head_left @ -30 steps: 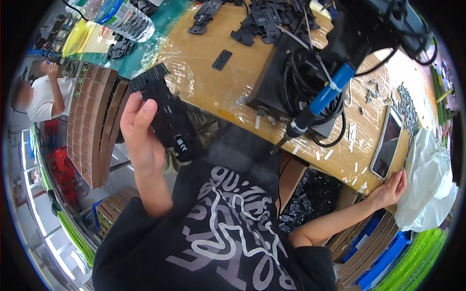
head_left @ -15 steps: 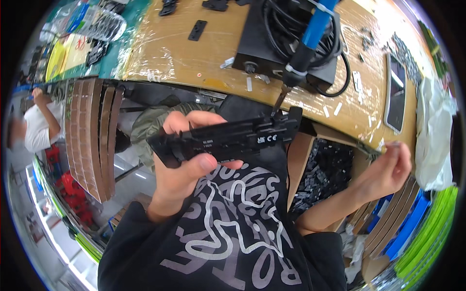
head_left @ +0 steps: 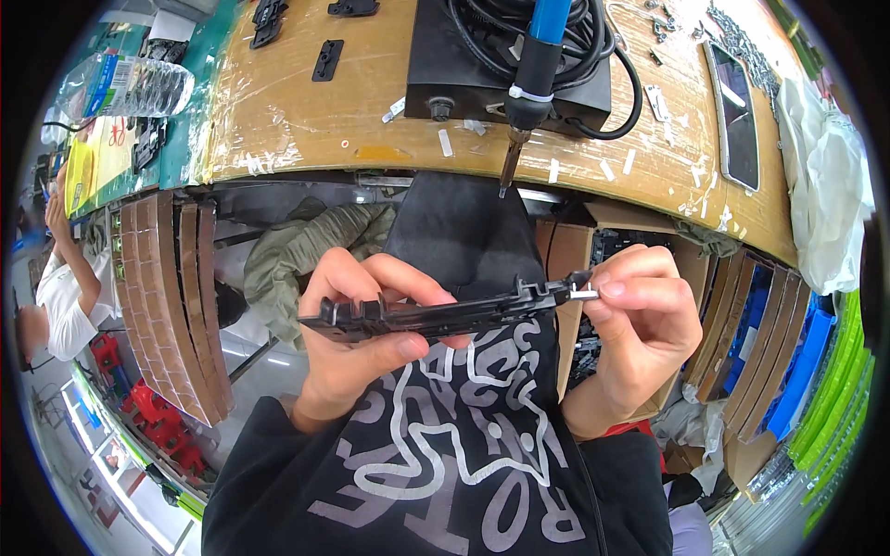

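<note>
Black plastic, long and thin: we hold a narrow moulded strip across the middle of the frame, in front of our dark printed sweatshirt. Its long axis runs almost level, left to right, rising slightly toward the right. The notched left end points to the left of the frame, the right end to the right.

Our left hand is closed around the strip's left half, fingers over the top and thumb beneath, which seems to steady it as a support. Our right hand is pinched narrow at the strip's right tip, thumb and forefinger meeting on a small pale piece there; we cannot tell whether that piece is separate or part of the strip. Holding the strip level and close to the chest appears to bring that tip into easy view for fine finger work.

Across the top of the frame curves a wooden counter. On it sits a black box with coiled cable, and a blue-handled soldering iron points down over the edge. A phone lies at upper right, a water bottle at upper left. Another person sits at the far left edge.
</note>
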`<action>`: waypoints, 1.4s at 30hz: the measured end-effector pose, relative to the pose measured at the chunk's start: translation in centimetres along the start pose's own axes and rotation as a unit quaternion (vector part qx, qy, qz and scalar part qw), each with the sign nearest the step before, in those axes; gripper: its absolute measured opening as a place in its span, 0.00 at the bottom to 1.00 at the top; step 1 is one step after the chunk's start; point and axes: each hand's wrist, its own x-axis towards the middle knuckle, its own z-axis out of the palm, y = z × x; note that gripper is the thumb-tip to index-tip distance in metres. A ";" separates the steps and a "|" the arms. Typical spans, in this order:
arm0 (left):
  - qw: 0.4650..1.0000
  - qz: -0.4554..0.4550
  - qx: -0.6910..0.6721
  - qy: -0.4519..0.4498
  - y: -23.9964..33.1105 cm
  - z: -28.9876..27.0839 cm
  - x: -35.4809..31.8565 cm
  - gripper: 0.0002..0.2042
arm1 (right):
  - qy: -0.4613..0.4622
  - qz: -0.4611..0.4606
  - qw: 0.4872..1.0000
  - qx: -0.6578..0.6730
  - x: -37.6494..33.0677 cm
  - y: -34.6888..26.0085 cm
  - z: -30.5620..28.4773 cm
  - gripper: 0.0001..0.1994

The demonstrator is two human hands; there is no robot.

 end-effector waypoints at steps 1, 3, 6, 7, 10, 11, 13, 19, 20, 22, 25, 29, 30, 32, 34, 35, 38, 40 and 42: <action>1.000 -0.001 -0.001 0.001 0.0 0.2 0.1 0.16 | -0.006 -0.005 1.000 -0.008 0.0 0.0 -0.1 0.11; 1.000 -0.004 -0.004 -0.005 -0.1 0.1 0.2 0.16 | 0.001 0.021 1.000 -0.019 -0.1 -0.1 0.1 0.11; 1.000 -0.007 -0.005 -0.023 -0.5 -0.4 0.3 0.16 | 0.011 0.042 0.999 -0.018 -0.2 -0.1 0.4 0.11; 1.000 -0.007 -0.002 -0.024 -0.6 -0.4 0.3 0.16 | 0.016 0.046 0.999 -0.020 -0.3 -0.1 0.5 0.10; 1.000 -0.010 0.002 -0.026 -0.7 -0.3 0.4 0.16 | 0.020 0.056 0.998 -0.031 -0.3 -0.1 0.5 0.10; 1.000 -0.012 0.003 -0.026 -0.7 -0.3 0.5 0.16 | 0.018 0.059 0.997 -0.035 -0.3 -0.2 0.5 0.10; 0.999 -0.008 0.001 -0.051 -0.8 -0.7 0.5 0.15 | 0.015 0.064 0.997 -0.040 -0.2 -0.1 0.5 0.10; 0.997 -0.014 -0.005 -0.079 -0.6 -1.5 0.6 0.15 | -0.023 0.094 0.994 -0.049 -0.2 0.2 0.7 0.08; 0.997 -0.021 -0.013 -0.076 -0.6 -1.5 0.6 0.15 | -0.031 0.100 0.993 -0.063 -0.2 0.3 0.7 0.08; 0.996 -0.013 -0.005 -0.083 -1.1 -1.8 0.8 0.14 | -0.052 0.081 0.993 -0.072 -0.6 1.0 0.4 0.08; 0.997 -0.058 -0.021 -0.043 -2.0 -2.6 1.0 0.12 | -0.017 0.075 0.994 -0.071 -1.1 1.7 0.3 0.08; 0.950 -0.287 -0.095 -0.074 -2.4 -3.6 0.7 0.09 | -0.065 0.081 0.995 -0.001 -1.7 3.2 -0.1 0.08; 0.906 -0.389 -0.146 -0.079 -2.0 -3.1 0.6 0.11 | -0.097 0.087 0.991 -0.021 -1.8 3.3 0.0 0.08; 0.887 -0.407 -0.180 -0.124 -3.4 -3.1 0.7 0.16 | -0.138 0.127 0.982 -0.007 -1.8 3.5 0.2 0.08; 0.899 -0.381 -0.189 -0.104 -4.1 -2.2 0.8 0.18 | -0.160 0.057 0.985 -0.010 -1.6 4.3 0.0 0.08; 0.890 -0.399 -0.197 -0.099 -4.2 -2.1 0.9 0.18 | -0.171 0.022 0.985 -0.012 -1.5 4.8 -0.1 0.09; 0.882 -0.424 -0.189 -0.084 -4.7 -2.2 1.3 0.18 | -0.180 0.028 0.983 -0.003 -1.6 5.6 0.1 0.09; 0.905 -0.396 -0.138 -0.067 -4.4 -2.0 1.6 0.16 | -0.146 0.033 0.988 -0.034 -1.7 6.1 0.2 0.08; 0.947 -0.317 -0.040 -0.027 -4.7 -1.3 1.9 0.13 | -0.086 0.069 0.989 -0.098 -2.1 6.4 0.5 0.08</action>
